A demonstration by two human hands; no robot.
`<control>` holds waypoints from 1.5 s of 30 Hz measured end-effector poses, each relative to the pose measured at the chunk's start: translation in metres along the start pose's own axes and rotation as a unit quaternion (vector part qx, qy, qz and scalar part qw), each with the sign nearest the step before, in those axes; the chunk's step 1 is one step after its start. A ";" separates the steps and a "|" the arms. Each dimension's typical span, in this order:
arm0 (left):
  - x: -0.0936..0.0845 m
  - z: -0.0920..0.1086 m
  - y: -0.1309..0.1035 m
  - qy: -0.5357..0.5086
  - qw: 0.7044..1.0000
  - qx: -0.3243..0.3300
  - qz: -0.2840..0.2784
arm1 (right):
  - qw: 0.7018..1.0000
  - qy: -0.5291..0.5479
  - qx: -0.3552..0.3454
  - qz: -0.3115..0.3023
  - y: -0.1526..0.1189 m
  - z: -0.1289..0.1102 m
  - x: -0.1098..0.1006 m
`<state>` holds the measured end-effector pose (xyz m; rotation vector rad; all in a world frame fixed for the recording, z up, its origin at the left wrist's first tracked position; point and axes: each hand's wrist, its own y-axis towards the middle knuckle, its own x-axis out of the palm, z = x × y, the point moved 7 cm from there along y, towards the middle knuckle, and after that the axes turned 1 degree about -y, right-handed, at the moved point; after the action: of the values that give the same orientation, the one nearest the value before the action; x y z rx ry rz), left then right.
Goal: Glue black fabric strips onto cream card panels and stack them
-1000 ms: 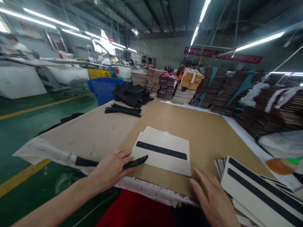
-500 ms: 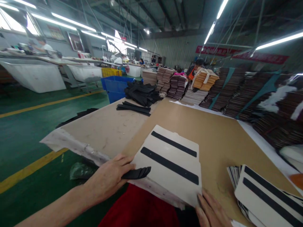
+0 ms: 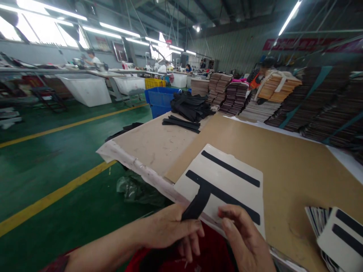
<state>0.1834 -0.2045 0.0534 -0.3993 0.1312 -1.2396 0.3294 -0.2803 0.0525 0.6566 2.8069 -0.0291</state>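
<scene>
My left hand [image 3: 172, 228] is closed around black strips [image 3: 198, 204], whose upper ends stick out over a white panel. My right hand [image 3: 244, 234] hovers just right of them above the panel's near edge. Its fingers are half curled, with a small gap between thumb and forefinger, and I see nothing held there. The off-white panel [image 3: 227, 170] has rounded corners and lies at the table's near edge. Two black bands run across it, roughly parallel: the far band [image 3: 229, 168] and the near band [image 3: 235, 206], which the held strips partly cover.
A fanned stack of similar banded panels [image 3: 340, 234] lies at right on the brown board [image 3: 289, 166]. Black strips [image 3: 181, 122] and a dark heap [image 3: 193, 105] sit at the table's far left. Behind are a blue bin [image 3: 160, 100], tall piles [image 3: 317, 94] and a person [image 3: 255, 77].
My right hand has left the panel's near right corner and come in beside my left. My left hand, with the strips, has drawn nearer and the strips now point up. My view has turned left.
</scene>
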 end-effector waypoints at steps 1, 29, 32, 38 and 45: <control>0.005 -0.002 0.006 -0.014 1.000 0.009 -0.012 | 0.999 0.038 0.019 -0.027 0.006 -0.002 0.009; -0.015 -0.019 0.026 -0.130 0.978 0.035 0.157 | 0.930 0.335 0.148 -0.030 0.021 -0.001 0.037; -0.014 -0.026 0.031 -0.143 0.977 0.027 0.157 | 0.902 0.393 0.168 -0.056 0.020 0.007 0.049; -0.018 -0.012 0.007 -0.007 0.993 0.004 0.117 | 0.913 0.367 0.129 0.125 0.029 0.011 -0.009; -0.077 0.068 -0.051 0.443 0.872 0.036 0.205 | 0.974 0.165 0.049 0.145 0.044 -0.021 -0.135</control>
<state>0.1342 -0.1307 0.1256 0.2895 0.9085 -0.9132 0.4605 -0.2974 0.1083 1.1893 3.0004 -0.0024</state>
